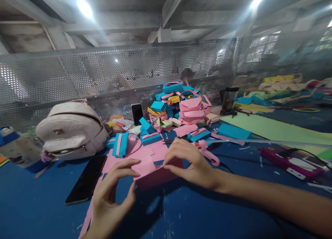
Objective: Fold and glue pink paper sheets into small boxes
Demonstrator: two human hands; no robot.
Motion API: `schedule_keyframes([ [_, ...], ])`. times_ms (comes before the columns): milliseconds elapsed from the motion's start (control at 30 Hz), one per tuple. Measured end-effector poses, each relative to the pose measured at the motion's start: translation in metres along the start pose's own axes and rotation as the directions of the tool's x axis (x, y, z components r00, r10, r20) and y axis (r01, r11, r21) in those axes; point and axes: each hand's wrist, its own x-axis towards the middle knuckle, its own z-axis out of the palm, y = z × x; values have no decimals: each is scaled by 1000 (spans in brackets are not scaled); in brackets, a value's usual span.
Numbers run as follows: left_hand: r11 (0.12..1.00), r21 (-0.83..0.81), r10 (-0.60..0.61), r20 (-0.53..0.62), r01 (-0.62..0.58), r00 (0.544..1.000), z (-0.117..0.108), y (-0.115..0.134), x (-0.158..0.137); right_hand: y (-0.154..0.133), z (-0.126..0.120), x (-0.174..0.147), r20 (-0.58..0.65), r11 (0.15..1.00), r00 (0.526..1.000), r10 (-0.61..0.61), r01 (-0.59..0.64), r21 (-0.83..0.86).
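While the right hand (192,164) pinches the upper edge of a folded pink paper piece (158,178) between thumb and fingertips, the left hand (114,187) curves around the left end of the same piece, its thumb near the lower corner and its fingers by the upper one; whether those fingertips press on the paper, I cannot tell. The folded paper is between the two hands, at the near side of the blue table (197,214), with one long panel facing the person and a lighter flap rising behind it on the left. Beyond it, a flat pink sheet (142,150) spreads over the tabletop, and a blue box with a pink strip (120,144) sits at its far left part. Just beside the right hand lies a pink glue gun (207,152), its dark cable running off to the right. A black phone (86,180) lies flat to the left of the left hand, with a white backpack (75,131) behind it. Farther back, blue, pink and yellow paper items form a heap (193,109) before a perforated metal screen (103,69). On the right, a magenta device (290,164) rests near a pale green sheet (272,125).
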Motion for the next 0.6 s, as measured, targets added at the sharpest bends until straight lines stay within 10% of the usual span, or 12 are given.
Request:
schedule_keyframes([
  [600,988,103,109,83,-117,991,5,-2,0,-7,2,-4,108,999,993,-47,47,-4],
])
